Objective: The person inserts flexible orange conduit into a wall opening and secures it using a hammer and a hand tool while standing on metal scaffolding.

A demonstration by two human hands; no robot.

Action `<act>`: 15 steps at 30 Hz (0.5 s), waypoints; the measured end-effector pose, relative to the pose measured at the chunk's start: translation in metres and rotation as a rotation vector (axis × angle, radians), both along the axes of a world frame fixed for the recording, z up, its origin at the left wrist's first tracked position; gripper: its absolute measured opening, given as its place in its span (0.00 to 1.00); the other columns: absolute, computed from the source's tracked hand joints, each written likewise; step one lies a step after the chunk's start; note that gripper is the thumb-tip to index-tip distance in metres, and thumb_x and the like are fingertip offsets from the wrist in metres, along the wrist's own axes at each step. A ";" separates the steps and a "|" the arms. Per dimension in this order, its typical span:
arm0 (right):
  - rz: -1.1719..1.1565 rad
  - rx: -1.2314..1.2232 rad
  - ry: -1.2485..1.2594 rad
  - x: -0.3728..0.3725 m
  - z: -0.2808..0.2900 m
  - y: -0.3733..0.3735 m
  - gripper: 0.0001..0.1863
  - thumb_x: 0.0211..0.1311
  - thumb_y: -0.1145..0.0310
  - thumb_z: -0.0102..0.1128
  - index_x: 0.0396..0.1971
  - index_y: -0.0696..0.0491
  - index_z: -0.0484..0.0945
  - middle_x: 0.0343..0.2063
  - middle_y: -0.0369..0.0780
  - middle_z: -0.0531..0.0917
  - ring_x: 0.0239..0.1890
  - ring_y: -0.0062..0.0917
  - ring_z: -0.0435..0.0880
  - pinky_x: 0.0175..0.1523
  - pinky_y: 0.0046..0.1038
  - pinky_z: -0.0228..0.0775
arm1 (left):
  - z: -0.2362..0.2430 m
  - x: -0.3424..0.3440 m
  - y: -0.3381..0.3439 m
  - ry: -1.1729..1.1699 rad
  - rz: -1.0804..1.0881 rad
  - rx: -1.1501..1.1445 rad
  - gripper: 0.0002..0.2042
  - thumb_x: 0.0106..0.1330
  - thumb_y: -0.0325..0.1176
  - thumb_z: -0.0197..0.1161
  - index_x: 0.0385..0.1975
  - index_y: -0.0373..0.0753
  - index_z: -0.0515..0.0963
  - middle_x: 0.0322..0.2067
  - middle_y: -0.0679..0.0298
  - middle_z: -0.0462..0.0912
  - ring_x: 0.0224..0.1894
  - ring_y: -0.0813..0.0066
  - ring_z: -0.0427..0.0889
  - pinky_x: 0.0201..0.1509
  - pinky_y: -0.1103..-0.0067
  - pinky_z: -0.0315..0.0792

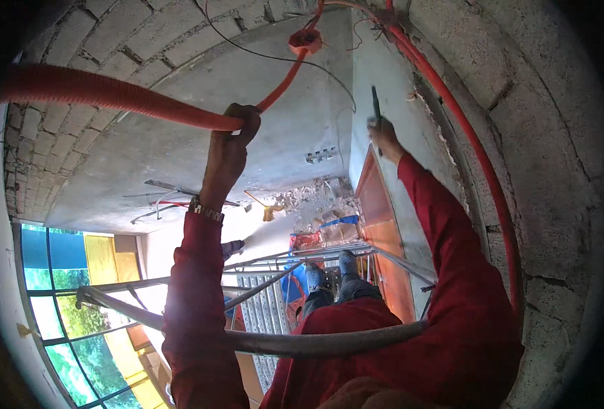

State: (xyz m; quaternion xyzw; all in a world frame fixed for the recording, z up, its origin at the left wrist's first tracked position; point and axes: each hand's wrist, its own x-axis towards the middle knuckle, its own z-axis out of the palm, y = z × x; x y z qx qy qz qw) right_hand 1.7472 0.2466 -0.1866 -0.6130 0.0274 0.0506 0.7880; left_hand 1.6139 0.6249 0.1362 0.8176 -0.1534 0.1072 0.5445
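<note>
A thick orange corrugated conduit (118, 99) comes in from the upper left, and my left hand (229, 146) is closed around it near its right part. Beyond that hand the orange tube runs up to a small orange junction box (304, 42) on the grey wall. Raised to the right, my right hand (386, 140) grips a slim dark tool (375, 100) whose upper end points upward. Its exact kind is too blurred to name. This hand is apart from the conduit, in front of the pale wall by the corner.
A metal scaffold rail (329, 342) curves around me above a perforated platform (247, 300). Another orange conduit (476, 133) runs down the rough block wall at right. A thin black cable (268, 56) hangs above. Rubble (315, 204) lies below, near a brown door (381, 225).
</note>
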 end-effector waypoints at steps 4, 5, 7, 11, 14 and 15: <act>0.068 -0.740 -0.218 0.081 0.102 0.002 0.23 0.56 0.72 0.60 0.55 0.53 0.79 0.29 0.38 0.84 0.28 0.21 0.80 0.30 0.30 0.71 | -0.007 -0.001 -0.022 0.096 -0.023 -0.086 0.07 0.73 0.32 0.58 0.38 0.34 0.74 0.32 0.62 0.75 0.37 0.76 0.71 0.45 0.77 0.67; -0.033 -0.912 -0.523 0.103 0.116 -0.013 0.24 0.55 0.73 0.60 0.56 0.55 0.78 0.30 0.42 0.85 0.29 0.27 0.82 0.32 0.34 0.73 | -0.006 0.001 -0.034 0.047 -0.073 -0.088 0.07 0.73 0.33 0.59 0.38 0.35 0.74 0.31 0.63 0.74 0.35 0.77 0.70 0.44 0.77 0.67; 0.154 -0.990 -0.429 0.103 0.193 0.061 0.20 0.56 0.70 0.58 0.49 0.60 0.78 0.30 0.47 0.84 0.30 0.33 0.82 0.36 0.37 0.73 | -0.017 -0.015 -0.016 0.020 0.025 -0.101 0.07 0.73 0.33 0.59 0.37 0.36 0.74 0.30 0.65 0.73 0.34 0.78 0.69 0.42 0.77 0.66; 0.329 -0.972 -0.481 0.189 0.199 0.044 0.16 0.57 0.66 0.57 0.41 0.63 0.76 0.30 0.43 0.82 0.33 0.33 0.81 0.39 0.35 0.72 | -0.012 -0.020 -0.033 0.019 -0.025 -0.067 0.08 0.73 0.34 0.58 0.38 0.36 0.74 0.28 0.66 0.72 0.33 0.78 0.68 0.40 0.76 0.66; 0.322 -0.901 -0.287 0.243 0.194 -0.055 0.18 0.57 0.64 0.59 0.41 0.62 0.76 0.32 0.41 0.81 0.35 0.31 0.81 0.40 0.33 0.73 | -0.003 -0.009 -0.077 -0.034 -0.202 -0.086 0.07 0.73 0.33 0.57 0.37 0.35 0.73 0.29 0.66 0.71 0.33 0.78 0.68 0.40 0.77 0.66; 0.379 -0.885 -0.264 0.252 0.189 -0.025 0.17 0.57 0.64 0.59 0.42 0.62 0.76 0.32 0.42 0.81 0.35 0.32 0.81 0.40 0.33 0.73 | -0.004 -0.013 -0.071 -0.018 -0.155 -0.073 0.07 0.73 0.33 0.57 0.37 0.35 0.73 0.29 0.66 0.71 0.33 0.78 0.68 0.40 0.77 0.66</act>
